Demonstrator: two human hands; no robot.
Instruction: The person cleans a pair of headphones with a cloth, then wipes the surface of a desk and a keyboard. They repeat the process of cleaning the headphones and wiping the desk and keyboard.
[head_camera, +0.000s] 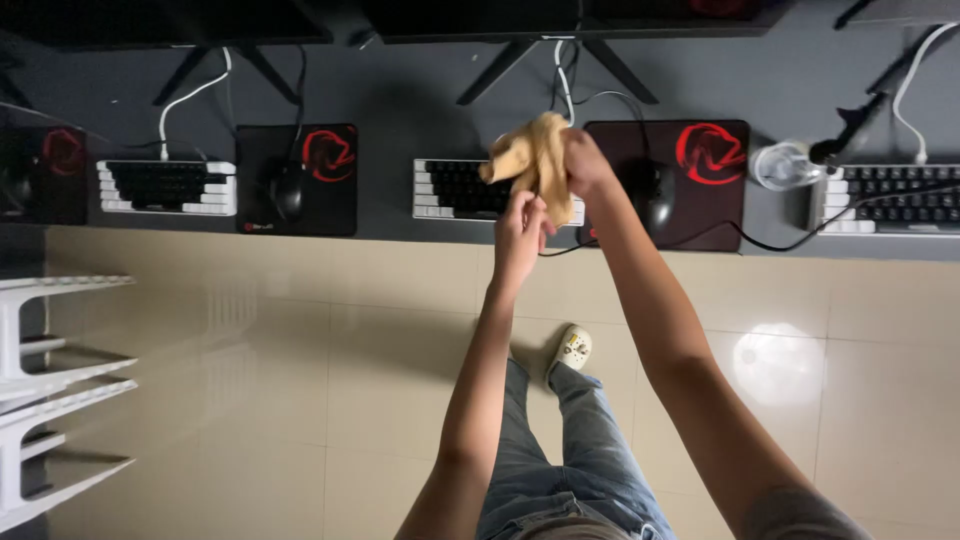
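I hold a crumpled tan cloth (530, 155) with both hands above the middle of a dark desk (390, 110). My right hand (585, 162) grips the cloth's upper right part. My left hand (520, 228) pinches its lower end. The cloth hangs over a black and white keyboard (455, 190). Just right of my right hand lie a black mouse (658, 195) and a dark mouse pad with a red emblem (710, 160).
A second keyboard (165, 187), mouse (288, 190) and pad (325, 160) sit to the left, a third keyboard (890, 198) to the right by a clear plastic cup (785, 165). Monitor stands and cables line the desk's back. White plastic stools (45, 385) stand on the beige tiled floor at left.
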